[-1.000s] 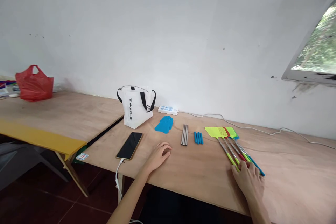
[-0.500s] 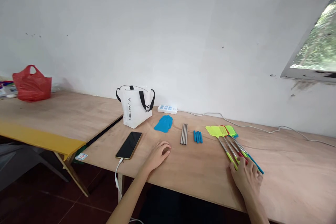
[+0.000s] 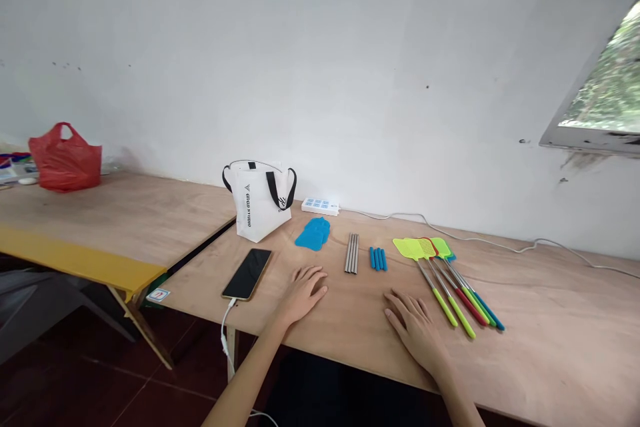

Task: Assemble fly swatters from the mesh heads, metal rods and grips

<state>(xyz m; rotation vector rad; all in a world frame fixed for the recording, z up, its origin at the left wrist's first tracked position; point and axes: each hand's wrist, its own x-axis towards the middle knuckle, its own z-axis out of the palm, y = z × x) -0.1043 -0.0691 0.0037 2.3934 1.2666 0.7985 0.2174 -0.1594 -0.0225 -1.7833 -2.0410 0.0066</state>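
My left hand point(image 3: 303, 295) rests on the wooden table with fingers spread, holding nothing, to the right of a phone point(image 3: 247, 273). Flat on the tabletop, my right hand point(image 3: 413, 327) is open and empty, just left of a fanned row of fly swatters point(image 3: 457, 293) with yellow, red, green and blue parts. Between and beyond the hands lie several thin metal tubes point(image 3: 351, 253) side by side and several short blue grips point(image 3: 378, 259). Behind them is a small overlapping pile of blue swatter heads point(image 3: 313, 234).
A white bag point(image 3: 263, 203) with black handles stands at the back, beside a white power strip point(image 3: 320, 207) whose cable runs along the wall. A charging cable point(image 3: 223, 340) hangs from the phone over the front edge. A red plastic bag point(image 3: 67, 160) sits on the left table.
My right hand has come off the fly swatter handles and moved left onto the bare tabletop. My left hand has stayed in place. The view has shifted slightly.
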